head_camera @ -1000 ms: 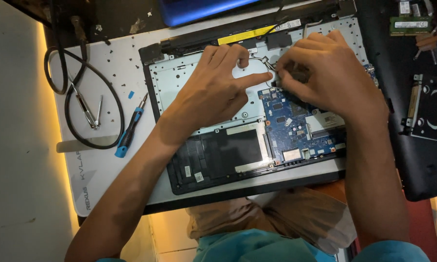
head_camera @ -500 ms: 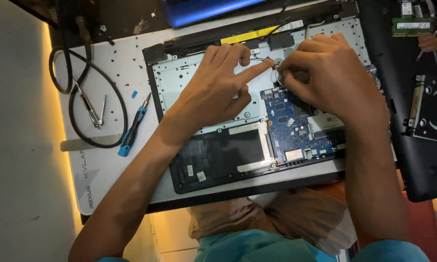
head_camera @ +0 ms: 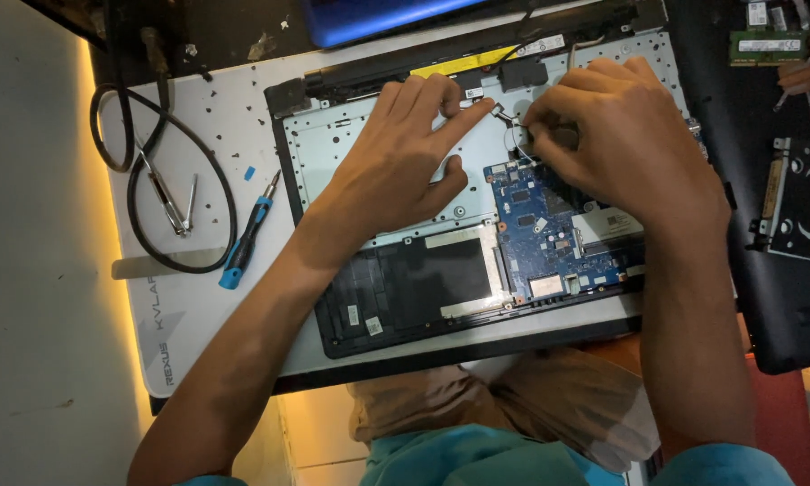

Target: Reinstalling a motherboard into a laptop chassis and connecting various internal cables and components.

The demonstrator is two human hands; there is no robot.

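Hands: we have both inside the opened laptop (head_camera: 477,225), near its back edge.
Left hand (head_camera: 396,171): flat, fingers spread, forefinger tip pressing a thin cable (head_camera: 504,117) down by the hinge, probably to steady it.
Right hand (head_camera: 621,144): curled, fingertips pinching something small at the top of the blue circuit board (head_camera: 549,234); we cannot tell what, since the knuckles hide it.
Laptop: on the white mat (head_camera: 216,117), its bottom cover off, black battery bay (head_camera: 414,288) toward its front edge.
Labels: yellow strip (head_camera: 463,61) along the hinge; pale sticker (head_camera: 607,220) on the board.
Tools: blue-handled screwdriver (head_camera: 247,236), tweezers (head_camera: 169,196) and looped black cable (head_camera: 153,171) near the mat's left edge, within reach.
Right: removed black cover (head_camera: 783,288); green memory stick (head_camera: 769,43) at the far right corner.
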